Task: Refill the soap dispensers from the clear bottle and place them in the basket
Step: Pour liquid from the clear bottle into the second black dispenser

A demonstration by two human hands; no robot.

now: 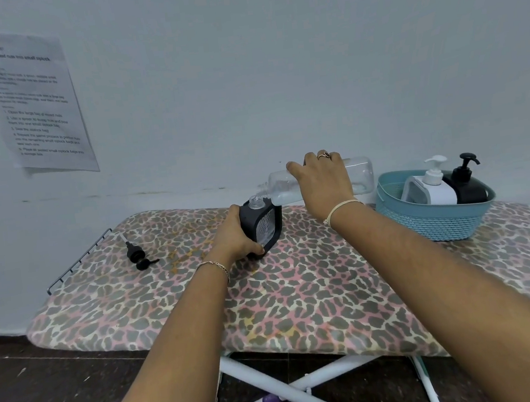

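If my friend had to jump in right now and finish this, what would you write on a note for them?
Left hand: grips the dark dispenser on the ironing board, its top open.
Right hand: holds the clear bottle tipped sideways, neck at the dispenser's mouth.
The black pump lies on the board, off to the left.
Done: a white dispenser and a black dispenser, pumps on, sit in the blue basket.
Left: finish pouring, fit the pump, put this dispenser in the basket.
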